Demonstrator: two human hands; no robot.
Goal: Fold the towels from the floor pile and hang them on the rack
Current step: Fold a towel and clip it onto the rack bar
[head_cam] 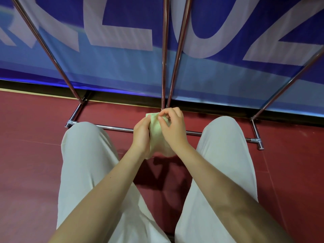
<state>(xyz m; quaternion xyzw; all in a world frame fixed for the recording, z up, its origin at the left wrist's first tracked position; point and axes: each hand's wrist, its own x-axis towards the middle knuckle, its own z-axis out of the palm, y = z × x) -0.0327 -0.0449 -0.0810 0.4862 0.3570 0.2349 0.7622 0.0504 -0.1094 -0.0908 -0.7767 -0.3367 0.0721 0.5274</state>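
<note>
**Green towel bunched between both hands, rack just ahead**

Pale green terry, the towel (pixel 158 132) is gathered into a small wad in the air between the knees, above the red floor (pixel 35 137), in front of the rack's bottom bar (pixel 115 128). The left hand (pixel 141 135) wraps it from the side; the right hand (pixel 173 127) pinches its top edge with curled fingertips. Chrome uprights of the rack (pixel 164 67) rise just behind, against a blue banner (pixel 122 67). No floor pile shows here. To fold well, I'd find two corners first, shake the cloth flat, then match edges before draping it over a bar.
</note>
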